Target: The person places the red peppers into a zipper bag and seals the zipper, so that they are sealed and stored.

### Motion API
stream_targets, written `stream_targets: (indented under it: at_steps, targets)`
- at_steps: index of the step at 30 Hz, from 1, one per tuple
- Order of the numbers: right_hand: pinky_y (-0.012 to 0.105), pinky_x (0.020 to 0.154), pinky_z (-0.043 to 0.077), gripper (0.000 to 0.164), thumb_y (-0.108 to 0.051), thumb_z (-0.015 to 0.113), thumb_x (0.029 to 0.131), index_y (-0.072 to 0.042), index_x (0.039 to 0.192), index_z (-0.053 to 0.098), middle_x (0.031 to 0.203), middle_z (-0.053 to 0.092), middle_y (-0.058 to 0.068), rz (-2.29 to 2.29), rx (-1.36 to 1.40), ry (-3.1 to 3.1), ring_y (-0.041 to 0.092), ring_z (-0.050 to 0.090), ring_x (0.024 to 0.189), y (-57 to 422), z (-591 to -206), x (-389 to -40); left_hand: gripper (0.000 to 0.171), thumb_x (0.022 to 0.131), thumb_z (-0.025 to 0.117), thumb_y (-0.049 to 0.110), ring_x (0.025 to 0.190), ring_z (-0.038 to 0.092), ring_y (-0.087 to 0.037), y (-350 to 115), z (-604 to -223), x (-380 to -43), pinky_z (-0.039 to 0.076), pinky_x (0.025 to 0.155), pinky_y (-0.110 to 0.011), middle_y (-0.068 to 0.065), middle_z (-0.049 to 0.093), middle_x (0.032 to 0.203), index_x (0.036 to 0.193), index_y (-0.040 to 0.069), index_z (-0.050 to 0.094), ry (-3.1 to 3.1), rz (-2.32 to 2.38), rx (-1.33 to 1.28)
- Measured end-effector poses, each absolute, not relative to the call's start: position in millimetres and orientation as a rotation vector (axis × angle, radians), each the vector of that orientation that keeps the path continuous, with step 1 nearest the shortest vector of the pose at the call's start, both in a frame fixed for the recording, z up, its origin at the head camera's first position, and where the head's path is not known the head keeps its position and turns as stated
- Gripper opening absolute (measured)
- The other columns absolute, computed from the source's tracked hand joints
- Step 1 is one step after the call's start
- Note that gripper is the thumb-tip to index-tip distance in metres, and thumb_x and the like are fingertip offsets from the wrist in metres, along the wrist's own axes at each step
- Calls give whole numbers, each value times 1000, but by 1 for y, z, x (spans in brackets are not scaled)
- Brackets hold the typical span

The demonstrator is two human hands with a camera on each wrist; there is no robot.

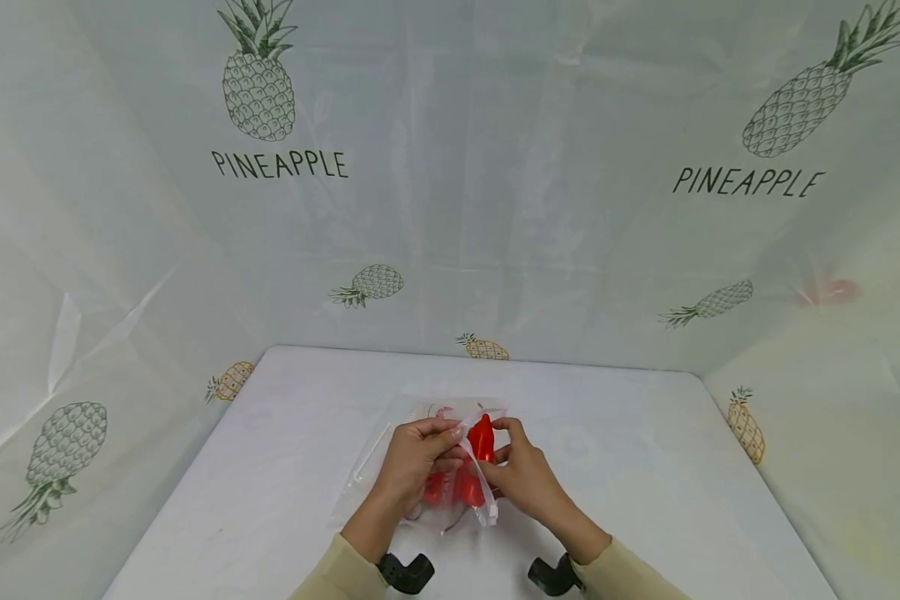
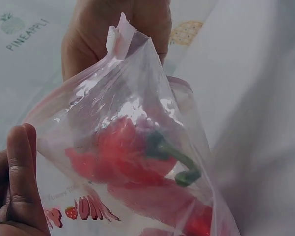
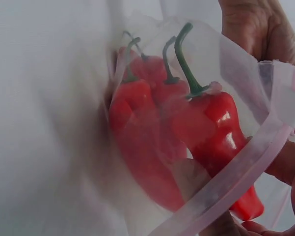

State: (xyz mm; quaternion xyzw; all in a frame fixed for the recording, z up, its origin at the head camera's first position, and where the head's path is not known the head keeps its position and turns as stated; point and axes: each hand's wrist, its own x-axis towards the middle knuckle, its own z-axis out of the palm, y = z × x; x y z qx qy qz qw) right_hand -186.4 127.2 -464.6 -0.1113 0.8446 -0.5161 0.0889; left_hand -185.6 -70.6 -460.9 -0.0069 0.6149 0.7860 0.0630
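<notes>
A clear zip bag [image 1: 371, 467] with a pink-edged mouth lies between the hands, with several red peppers [image 3: 142, 132] inside it. My left hand [image 1: 412, 462] pinches the bag by the edge of its mouth. Held in my right hand [image 1: 528, 479], a glossy red pepper [image 1: 482, 437] stands at the mouth, partly behind the bag's rim strip. Its curved green stem [image 3: 185, 61] shows in the right wrist view. Through the film in the left wrist view, a pepper's green stem [image 2: 186, 169] is visible. The bag hides some of the fingers.
Everything is on a white table [image 1: 615, 442], walled by a pale curtain [image 1: 495, 208] with pineapple prints. Black wrist devices [image 1: 407, 575] sit at both sleeves. A white slider [image 2: 119, 39] sits at one end of the bag's mouth.
</notes>
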Motion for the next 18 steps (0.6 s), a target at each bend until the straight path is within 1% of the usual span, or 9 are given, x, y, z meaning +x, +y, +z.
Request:
stream_targets:
  at_steps: [5, 9, 12, 15, 18]
  targets:
    - [32, 57, 63, 66, -20, 81, 93, -3, 143, 43, 91, 69, 9, -1455, -319, 2597, 15, 68, 61, 121, -467, -188, 30, 97, 77, 12, 72, 77, -15, -72, -461, -186, 66, 72, -28, -7, 77, 85, 121, -6, 73, 1837, 2377, -10]
    - [30, 61, 60, 58, -18, 80, 93, -6, 139, 47, 98, 72, 10, -1410, -286, 2717, 15, 66, 69, 115, -471, -191, 29, 97, 77, 12, 73, 78, -16, -72, -460, -185, 66, 73, -29, -8, 78, 88, 121, -5, 74, 1807, 2388, -13]
    - [33, 66, 62, 53, -18, 80, 93, -6, 136, 51, 103, 73, 11, -1410, -307, 2744, 18, 70, 77, 113, -472, -191, 31, 97, 76, 8, 72, 77, -14, -72, -459, -185, 66, 71, -28, -6, 77, 88, 122, -9, 71, 1781, 2409, -2]
    - [36, 71, 64, 48, -19, 79, 94, -5, 133, 55, 105, 74, 10, -1406, -352, 2722, 22, 75, 84, 113, -472, -190, 32, 97, 75, 4, 69, 76, -13, -73, -458, -186, 66, 69, -27, -3, 76, 85, 123, -14, 68, 1754, 2442, -19]
    - [35, 72, 65, 40, -19, 77, 96, -6, 130, 61, 104, 76, 9, -1410, -360, 2719, 22, 76, 88, 115, -471, -188, 31, 96, 74, 1, 68, 75, -12, -75, -457, -187, 66, 67, -26, -3, 76, 81, 122, -16, 67, 1740, 2468, -48]
